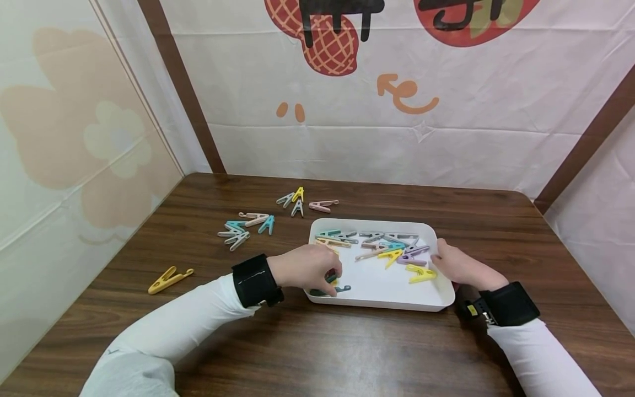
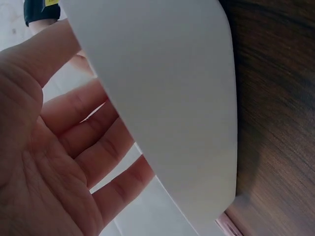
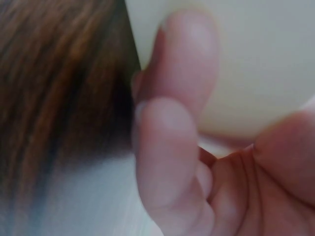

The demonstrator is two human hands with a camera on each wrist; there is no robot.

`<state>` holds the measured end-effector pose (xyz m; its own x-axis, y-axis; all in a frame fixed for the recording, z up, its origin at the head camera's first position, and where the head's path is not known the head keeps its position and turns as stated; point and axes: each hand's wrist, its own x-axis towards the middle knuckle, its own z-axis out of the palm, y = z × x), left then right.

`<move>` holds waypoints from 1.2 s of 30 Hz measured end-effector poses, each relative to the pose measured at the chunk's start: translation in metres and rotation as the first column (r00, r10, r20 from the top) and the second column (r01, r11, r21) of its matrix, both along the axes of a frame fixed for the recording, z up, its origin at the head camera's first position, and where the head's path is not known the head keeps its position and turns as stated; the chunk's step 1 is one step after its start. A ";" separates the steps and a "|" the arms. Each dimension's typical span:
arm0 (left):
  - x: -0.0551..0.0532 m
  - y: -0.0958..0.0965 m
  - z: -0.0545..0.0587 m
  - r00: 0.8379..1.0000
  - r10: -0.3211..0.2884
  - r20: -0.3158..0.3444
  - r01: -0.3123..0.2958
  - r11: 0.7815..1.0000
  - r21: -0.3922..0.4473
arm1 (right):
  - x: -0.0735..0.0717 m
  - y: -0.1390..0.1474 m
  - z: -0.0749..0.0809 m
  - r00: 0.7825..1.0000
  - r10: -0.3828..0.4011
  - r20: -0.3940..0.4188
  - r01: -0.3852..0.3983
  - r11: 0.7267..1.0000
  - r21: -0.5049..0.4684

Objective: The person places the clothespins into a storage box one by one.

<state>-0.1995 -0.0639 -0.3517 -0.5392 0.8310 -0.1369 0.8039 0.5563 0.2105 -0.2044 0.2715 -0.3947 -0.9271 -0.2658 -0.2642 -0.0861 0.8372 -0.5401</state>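
Clothespins (image 1: pixel 420 271) inside tray (image 1: pixel 372 284) on table (image 1: pixel 297 353)

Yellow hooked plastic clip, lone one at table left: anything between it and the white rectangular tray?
Yes: in the head view, the left hand and its black wristband cut across the direct line from the lone yellow clip to the tray.

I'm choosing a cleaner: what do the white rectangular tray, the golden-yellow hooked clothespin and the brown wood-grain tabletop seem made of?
White rectangular tray: probably smooth satin plastic, with rounded, moulded-looking corners.
Golden-yellow hooked clothespin: likely plastic, smooth and evenly coloured.
Brown tabletop: wood or laminate, with a soft sheen; streaked grain fits both.
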 end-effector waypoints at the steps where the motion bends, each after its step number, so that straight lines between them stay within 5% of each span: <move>1: 0.000 0.000 0.000 1.000 -0.006 -0.003 0.006 1.000 -0.006 | 0.000 0.000 0.000 1.000 -0.002 -0.001 0.002 1.000 0.002; 26: 0.002 0.003 0.002 0.999 -0.044 0.028 0.047 0.992 -0.115 | 0.002 0.000 0.001 0.999 -0.006 0.036 0.006 1.000 -0.018; 31: 0.002 -0.003 0.005 0.999 -0.013 0.053 0.016 0.998 -0.061 | 0.001 0.000 0.001 1.000 -0.003 0.022 0.003 1.000 -0.014; 36: -0.001 -0.023 0.011 0.996 0.075 0.049 -0.079 0.994 0.075 | 0.000 0.000 0.001 1.000 0.000 0.011 0.001 1.000 -0.008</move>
<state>-0.2002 -0.0870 -0.3412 -0.5965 0.7963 -0.1007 0.7478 0.5969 0.2906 -0.2041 0.2716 -0.3933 -0.9244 -0.2676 -0.2717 -0.0800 0.8326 -0.5480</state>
